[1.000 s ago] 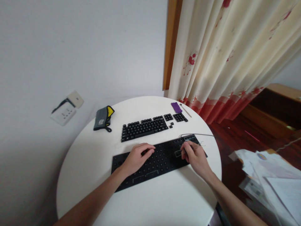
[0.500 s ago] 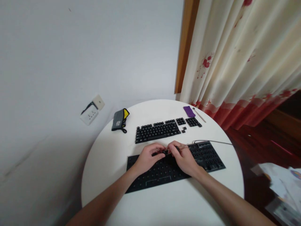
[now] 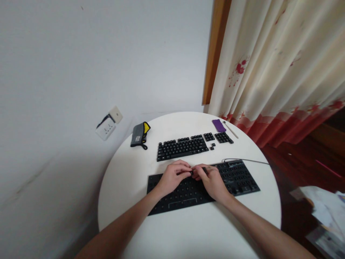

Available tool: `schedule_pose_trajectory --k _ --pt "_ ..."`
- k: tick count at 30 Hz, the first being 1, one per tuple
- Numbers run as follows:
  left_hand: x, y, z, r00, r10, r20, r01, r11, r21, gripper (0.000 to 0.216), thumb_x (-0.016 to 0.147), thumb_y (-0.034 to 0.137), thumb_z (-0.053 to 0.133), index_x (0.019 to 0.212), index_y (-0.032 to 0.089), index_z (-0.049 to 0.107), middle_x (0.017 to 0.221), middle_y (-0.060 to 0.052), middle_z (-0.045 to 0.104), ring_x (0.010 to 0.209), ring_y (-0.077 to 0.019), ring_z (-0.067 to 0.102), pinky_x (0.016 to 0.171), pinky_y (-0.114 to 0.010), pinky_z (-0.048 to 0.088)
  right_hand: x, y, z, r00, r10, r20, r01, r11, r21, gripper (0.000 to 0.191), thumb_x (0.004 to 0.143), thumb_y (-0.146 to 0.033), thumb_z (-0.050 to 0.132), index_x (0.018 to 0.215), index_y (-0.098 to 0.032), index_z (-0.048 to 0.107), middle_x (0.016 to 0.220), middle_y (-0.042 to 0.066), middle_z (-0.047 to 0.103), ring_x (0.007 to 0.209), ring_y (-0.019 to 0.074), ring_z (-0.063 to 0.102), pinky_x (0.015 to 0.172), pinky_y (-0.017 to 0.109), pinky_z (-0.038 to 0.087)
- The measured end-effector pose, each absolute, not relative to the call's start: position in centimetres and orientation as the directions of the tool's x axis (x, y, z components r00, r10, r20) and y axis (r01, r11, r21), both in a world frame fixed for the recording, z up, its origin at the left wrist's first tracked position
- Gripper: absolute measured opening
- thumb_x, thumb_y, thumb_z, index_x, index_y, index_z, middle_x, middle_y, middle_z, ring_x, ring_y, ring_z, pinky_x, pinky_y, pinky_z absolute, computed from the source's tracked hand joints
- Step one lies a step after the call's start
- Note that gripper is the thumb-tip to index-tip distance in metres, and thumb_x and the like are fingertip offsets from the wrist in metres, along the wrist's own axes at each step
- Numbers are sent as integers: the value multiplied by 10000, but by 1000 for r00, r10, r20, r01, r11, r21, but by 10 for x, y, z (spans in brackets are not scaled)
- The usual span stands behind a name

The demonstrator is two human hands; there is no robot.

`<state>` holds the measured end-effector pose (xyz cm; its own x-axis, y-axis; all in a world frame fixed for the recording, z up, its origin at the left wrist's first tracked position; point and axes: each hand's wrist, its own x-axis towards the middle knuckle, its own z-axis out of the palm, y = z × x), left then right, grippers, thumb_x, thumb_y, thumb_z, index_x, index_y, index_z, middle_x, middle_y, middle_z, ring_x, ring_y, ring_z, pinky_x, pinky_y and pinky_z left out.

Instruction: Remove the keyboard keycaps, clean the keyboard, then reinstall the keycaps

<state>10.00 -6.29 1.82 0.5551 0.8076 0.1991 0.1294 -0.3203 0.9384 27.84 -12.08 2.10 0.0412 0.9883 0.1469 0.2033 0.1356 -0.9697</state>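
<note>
Both hands meet over the black keyboard base (image 3: 183, 196), which lies without its keycaps and shows rows of bare switches. My left hand (image 3: 175, 176) is closed, thumb and fingers pinching a small black piece (image 3: 191, 172) that looks like a keycap. Pressed up against it, my right hand (image 3: 210, 178) is also closed, around a slim dark tool (image 3: 205, 169) with thin wire, apparently a keycap puller. Fingers hide most of both items. Beyond the hands, loose black keycaps (image 3: 182, 148) lie in keyboard order, with a few small ones apart at their right.
The round white table (image 3: 121, 180) stands against the wall. On it are a grey and yellow cloth pouch (image 3: 139, 135), a purple cloth (image 3: 219, 125), a thin brush (image 3: 231, 130) and the keyboard's cable (image 3: 248, 160). A curtain (image 3: 258, 72) hangs at the right; papers (image 3: 320, 205) lie lower right.
The camera view has shifted slightly. My hands stay together over the keyboard base, and my fingers have closed in a little more around the small black piece.
</note>
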Motion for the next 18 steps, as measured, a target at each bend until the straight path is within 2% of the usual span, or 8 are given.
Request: schedule_pose_trajectory --k 5,10,15,18 --pt "103 -67 18 560 776 290 180 -455 872 119 862 166 663 935 184 755 977 -72 666 915 -175 645 839 -309 553 280 -117 19 128 984 127 186 102 -977 402 938 -457 505 799 -132 695 722 71 696 605 168 646 613 277 535" --pt "104 -69 16 534 764 363 186 -525 831 153 808 129 721 951 177 747 938 -57 678 821 -156 648 732 -266 560 279 -118 20 114 987 115 196 92 -976 405 958 -450 466 793 -145 675 703 56 674 601 169 630 612 282 513" --pt "103 -69 23 493 773 400 245 -565 788 153 806 153 735 955 185 745 916 -49 704 797 -157 644 759 -280 549 284 -119 26 148 929 338 399 257 -880 314 987 -298 420 774 -178 616 845 58 642 839 186 609 803 306 463" --pt "102 -70 23 472 782 407 244 -559 792 143 792 183 756 933 176 733 880 -41 708 772 -157 642 746 -276 543 286 -121 26 28 919 393 400 350 -847 226 982 -207 403 963 -181 627 874 48 624 835 174 593 800 299 463"
